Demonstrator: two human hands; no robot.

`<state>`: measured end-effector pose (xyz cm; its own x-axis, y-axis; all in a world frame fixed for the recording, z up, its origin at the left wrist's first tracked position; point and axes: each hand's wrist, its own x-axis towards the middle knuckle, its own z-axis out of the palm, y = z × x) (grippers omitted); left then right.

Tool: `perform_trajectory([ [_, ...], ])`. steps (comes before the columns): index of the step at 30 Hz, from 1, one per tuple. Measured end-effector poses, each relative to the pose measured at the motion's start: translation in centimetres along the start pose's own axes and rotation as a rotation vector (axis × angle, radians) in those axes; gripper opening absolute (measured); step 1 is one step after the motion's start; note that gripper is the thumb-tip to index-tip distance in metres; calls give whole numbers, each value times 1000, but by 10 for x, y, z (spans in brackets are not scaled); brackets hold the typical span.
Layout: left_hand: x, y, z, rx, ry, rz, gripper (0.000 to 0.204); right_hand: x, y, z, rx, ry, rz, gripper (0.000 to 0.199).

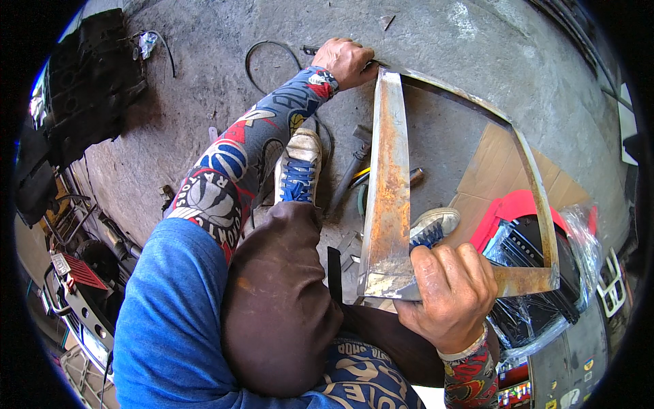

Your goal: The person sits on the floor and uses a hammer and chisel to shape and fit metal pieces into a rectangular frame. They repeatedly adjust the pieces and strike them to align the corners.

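I seem to be steadying a rusty, four-sided metal frame (388, 184) over the grey concrete floor (443, 34), right grip (449, 293) clenched around its near bar, left grip (346, 63) curled closed at its far corner, contents unclear; any shift calls for even support.
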<state>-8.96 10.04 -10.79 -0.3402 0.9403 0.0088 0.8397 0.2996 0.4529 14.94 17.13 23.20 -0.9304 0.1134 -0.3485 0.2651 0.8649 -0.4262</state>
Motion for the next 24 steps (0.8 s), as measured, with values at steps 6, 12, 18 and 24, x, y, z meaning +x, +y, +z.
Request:
perform_trajectory([
  [6, 1, 0, 1, 16, 4, 8, 25, 0, 2, 1, -6, -4, -8, 49],
  [12, 1, 1, 1, 23, -6, -3, 25, 0, 0, 1, -8, 5, -1, 33],
  [18, 0, 1, 2, 7, 15, 7, 24, -1, 1, 2, -20, -1, -4, 51],
  [24, 0, 0, 3, 3, 39, 21, 24, -1, 2, 3, -17, 31, -11, 30],
])
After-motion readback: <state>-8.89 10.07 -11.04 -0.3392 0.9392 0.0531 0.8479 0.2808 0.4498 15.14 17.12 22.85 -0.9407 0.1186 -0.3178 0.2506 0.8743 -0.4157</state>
